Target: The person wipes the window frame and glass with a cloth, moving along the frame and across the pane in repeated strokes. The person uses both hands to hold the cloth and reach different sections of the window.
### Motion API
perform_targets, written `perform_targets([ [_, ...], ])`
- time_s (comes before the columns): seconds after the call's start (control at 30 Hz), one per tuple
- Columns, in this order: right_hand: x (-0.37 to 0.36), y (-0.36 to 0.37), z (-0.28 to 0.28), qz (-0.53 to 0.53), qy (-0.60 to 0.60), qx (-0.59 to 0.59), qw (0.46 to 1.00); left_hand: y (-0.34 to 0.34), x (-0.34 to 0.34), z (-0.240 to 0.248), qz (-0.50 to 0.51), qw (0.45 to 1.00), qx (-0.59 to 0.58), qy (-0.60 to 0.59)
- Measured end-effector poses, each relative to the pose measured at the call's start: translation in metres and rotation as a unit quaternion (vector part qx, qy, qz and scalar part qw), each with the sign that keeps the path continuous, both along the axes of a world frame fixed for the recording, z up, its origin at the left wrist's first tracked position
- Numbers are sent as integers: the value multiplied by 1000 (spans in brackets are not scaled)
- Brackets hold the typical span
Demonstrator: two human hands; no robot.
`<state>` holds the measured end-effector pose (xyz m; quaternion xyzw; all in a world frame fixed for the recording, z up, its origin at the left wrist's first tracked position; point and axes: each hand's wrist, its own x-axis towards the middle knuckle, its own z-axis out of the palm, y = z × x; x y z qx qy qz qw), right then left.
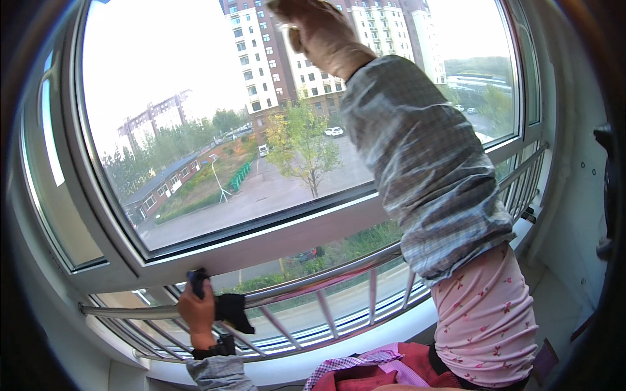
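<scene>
My left hand (pixel 197 309) is closed around a small dark object (pixel 197 281), just above the metal railing and below the window frame. What kind of object it is I cannot make out. Right beside that hand, a black cloth (pixel 235 313) hangs over the rail. My right arm, in a checked sleeve, reaches up across the large window pane (pixel 195 163). At the top edge of the picture, my right hand (pixel 323 39) is in front of the glass, blurred and partly cut off. Its fingers do not show clearly, nor whether anything is in them.
A metal railing (pixel 339 272) with upright bars runs across below the window. The grey window frame (pixel 313 231) stands above it, with a white sill (pixel 293 368) underneath. A white wall (pixel 570 215) rises on the right. Outside the glass are buildings, trees and parked cars.
</scene>
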<state>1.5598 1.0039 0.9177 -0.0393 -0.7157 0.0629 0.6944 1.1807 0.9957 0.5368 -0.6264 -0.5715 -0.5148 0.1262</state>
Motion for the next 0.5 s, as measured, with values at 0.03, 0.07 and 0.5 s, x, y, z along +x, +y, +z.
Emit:
perform_targets([
  [0.03,33,-6,1,-36,3,15,999,-1,5,1,16,1000,17,-6],
  [0.07,68,-11,-4,-56,29,18,998,-3,12,3,24,999,1,-24],
  [0.5,445,-44,-126,-373,189,-196,887,-45,265,24,-82,993,-39,78],
])
